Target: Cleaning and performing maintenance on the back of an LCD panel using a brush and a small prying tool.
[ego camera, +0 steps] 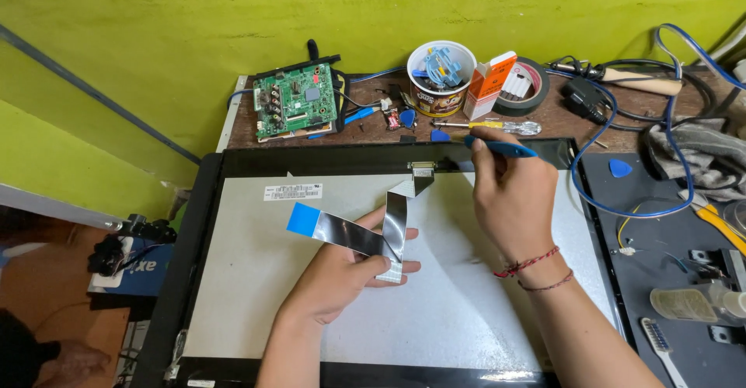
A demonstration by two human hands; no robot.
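A flat ribbon cable (365, 236), silvery with a blue tab at its free end, lay folded over the pale back of a display panel (256, 295), and the left hand (342, 275) pinched it between thumb and fingers near the fold. From that grip one leg of the cable ran up to a small connector (423, 167) at the panel's top edge, while the other leg slanted away toward the panel's left side, ending in the blue tab. The right hand (513, 198) was closed around a blue pry tool (501, 149), holding it just beside the connector at the panel's top edge; red thread bracelets circled that wrist. A white label (293, 192) was stuck to the panel near its upper left corner, and a black frame bordered the panel on all sides.

Beyond the panel's top edge, on the wooden bench (556, 116), stood a green circuit board (296, 102) to the left, a round cup (440, 77) filled with blue plastic parts near the middle, an orange and white box (489, 83) beside it, and a roll of black tape (527, 86). A screwdriver (497, 126) with a yellow and clear handle lay between the cup and the panel, with blue plectrum-shaped picks (407, 118) close by. To the panel's right a blue cable (622, 201) looped over a dark mat, where a toothbrush (660, 349) and another blue pick (619, 168) lay.
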